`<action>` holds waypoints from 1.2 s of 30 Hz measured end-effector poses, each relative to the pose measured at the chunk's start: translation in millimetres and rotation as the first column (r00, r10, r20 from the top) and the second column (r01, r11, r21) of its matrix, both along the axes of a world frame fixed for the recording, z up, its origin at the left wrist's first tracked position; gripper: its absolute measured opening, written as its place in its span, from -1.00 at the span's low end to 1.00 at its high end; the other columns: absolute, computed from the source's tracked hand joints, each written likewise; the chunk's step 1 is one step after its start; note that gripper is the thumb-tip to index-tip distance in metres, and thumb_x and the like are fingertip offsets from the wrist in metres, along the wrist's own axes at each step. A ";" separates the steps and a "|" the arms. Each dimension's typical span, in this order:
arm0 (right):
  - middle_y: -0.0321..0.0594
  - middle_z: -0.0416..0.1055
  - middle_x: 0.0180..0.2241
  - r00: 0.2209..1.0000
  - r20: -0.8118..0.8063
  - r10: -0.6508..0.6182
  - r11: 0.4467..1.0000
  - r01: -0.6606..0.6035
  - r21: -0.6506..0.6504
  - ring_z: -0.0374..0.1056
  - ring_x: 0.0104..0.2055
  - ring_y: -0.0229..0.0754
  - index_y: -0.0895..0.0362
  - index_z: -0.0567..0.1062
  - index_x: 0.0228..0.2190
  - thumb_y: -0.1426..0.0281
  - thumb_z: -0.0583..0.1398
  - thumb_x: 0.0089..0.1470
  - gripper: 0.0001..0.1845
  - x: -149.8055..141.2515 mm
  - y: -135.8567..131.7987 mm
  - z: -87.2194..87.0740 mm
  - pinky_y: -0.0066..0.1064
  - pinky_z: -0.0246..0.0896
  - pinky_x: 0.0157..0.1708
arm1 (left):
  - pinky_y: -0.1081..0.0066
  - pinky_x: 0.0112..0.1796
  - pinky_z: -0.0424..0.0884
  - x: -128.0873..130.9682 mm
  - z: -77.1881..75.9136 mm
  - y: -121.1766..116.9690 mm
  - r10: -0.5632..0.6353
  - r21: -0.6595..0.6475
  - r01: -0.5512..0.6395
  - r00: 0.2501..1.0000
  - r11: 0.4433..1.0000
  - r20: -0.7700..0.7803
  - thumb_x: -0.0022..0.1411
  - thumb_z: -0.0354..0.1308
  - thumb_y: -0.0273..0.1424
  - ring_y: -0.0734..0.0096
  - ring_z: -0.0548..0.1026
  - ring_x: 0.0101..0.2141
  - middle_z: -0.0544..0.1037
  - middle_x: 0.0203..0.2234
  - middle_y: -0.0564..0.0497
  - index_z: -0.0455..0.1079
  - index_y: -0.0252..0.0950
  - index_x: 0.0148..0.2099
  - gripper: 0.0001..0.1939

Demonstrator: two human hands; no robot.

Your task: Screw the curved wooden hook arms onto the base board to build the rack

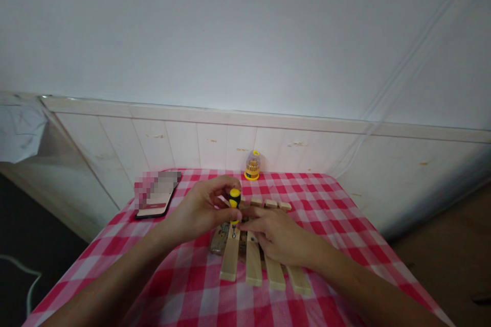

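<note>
My left hand (215,202) is closed around a small screwdriver (235,199) with a yellow and black handle. The screwdriver stands upright, its tip on a screw in the leftmost wooden slat (229,260). My right hand (278,230) lies across the other slats with its fingers stretched out towards the screwdriver, the fingertips close to its lower part. Several pale slats lie side by side, among them a second slat (253,271) with a dark screw or hole. Beneath them is a brown, printed-looking block or package (218,240), largely hidden by the slats and my hands.
A yellow container with a clear dome (252,166) stands at the table's back, near the white panelled wall (210,143). A phone or tablet (157,207), partly blurred, lies at the back left. A red and white checked cloth (184,286) covers the table.
</note>
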State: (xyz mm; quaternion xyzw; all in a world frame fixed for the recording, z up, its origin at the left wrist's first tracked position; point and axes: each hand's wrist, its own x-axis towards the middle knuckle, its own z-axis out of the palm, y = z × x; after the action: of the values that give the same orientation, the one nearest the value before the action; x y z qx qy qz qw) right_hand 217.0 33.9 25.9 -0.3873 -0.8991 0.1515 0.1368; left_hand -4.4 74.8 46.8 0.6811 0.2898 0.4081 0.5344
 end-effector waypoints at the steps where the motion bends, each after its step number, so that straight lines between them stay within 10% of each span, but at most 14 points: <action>1: -0.26 0.44 0.25 1.000 -0.003 0.005 1.000 -0.005 0.000 0.39 0.24 -0.06 -0.08 0.62 0.04 0.62 0.09 0.20 -0.46 -0.1 0.0 0.0 -0.15 0.26 0.26 | 0.50 -0.39 0.47 -0.3 0.2 0.3 0.001 0.000 -0.001 1.000 1.000 0.004 -0.04 0.47 -0.49 0.50 0.48 -0.41 0.50 -0.41 0.11 0.46 -0.27 -0.19 -0.65; 36: -0.23 0.51 0.13 1.000 0.004 0.005 0.999 -0.005 0.039 0.38 0.23 -0.05 -0.05 0.64 -0.01 0.55 0.11 0.27 -0.57 0.0 0.8 -4.4 -0.21 0.31 0.18 | 0.44 -0.28 0.44 -1.8 4.3 -2.8 -0.120 0.059 0.126 0.988 0.990 -0.097 0.05 0.43 -0.50 0.43 0.51 -0.32 0.56 -0.36 0.07 0.47 -0.27 -0.24 -0.76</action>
State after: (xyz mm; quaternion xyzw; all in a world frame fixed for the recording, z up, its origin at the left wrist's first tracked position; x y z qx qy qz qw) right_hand 217.0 34.6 21.5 -0.3824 -0.9032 0.1337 0.1421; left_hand -6.1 72.0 51.1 0.7330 0.2585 0.3511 0.5222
